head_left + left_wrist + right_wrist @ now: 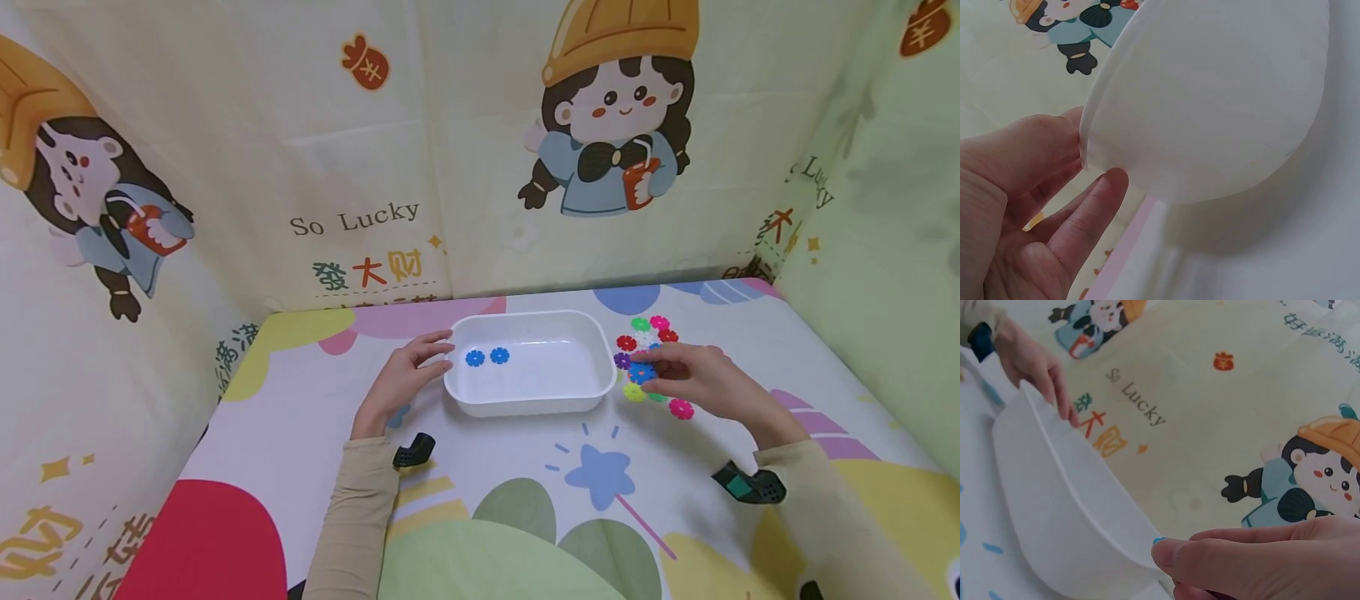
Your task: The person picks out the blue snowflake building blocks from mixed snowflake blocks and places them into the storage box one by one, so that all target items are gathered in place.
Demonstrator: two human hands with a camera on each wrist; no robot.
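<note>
My left hand [405, 375] holds the left end of the white plastic tray [536, 405]. The left wrist view has its rim between fingers and thumb, a fingertip against the outer wall. Inside the tray, toward its left end, lie two blue snowflake discs [487, 357], toothed like small flowers. To the tray's right, my right hand [697, 379] pinches another blue snowflake disc [641, 372] between thumb and forefinger, above a loose group of discs. Only a blue sliver of that disc [1159, 539] shows in the right wrist view; the hand hides part of the group.
Around my right hand lie several loose discs, among them a red disc [626, 342], a purple disc [622, 361], a yellow disc [633, 392] and a pink disc [681, 409]. A printed cloth covers the table [525, 467]; a patterned curtain [480, 167] hangs behind it.
</note>
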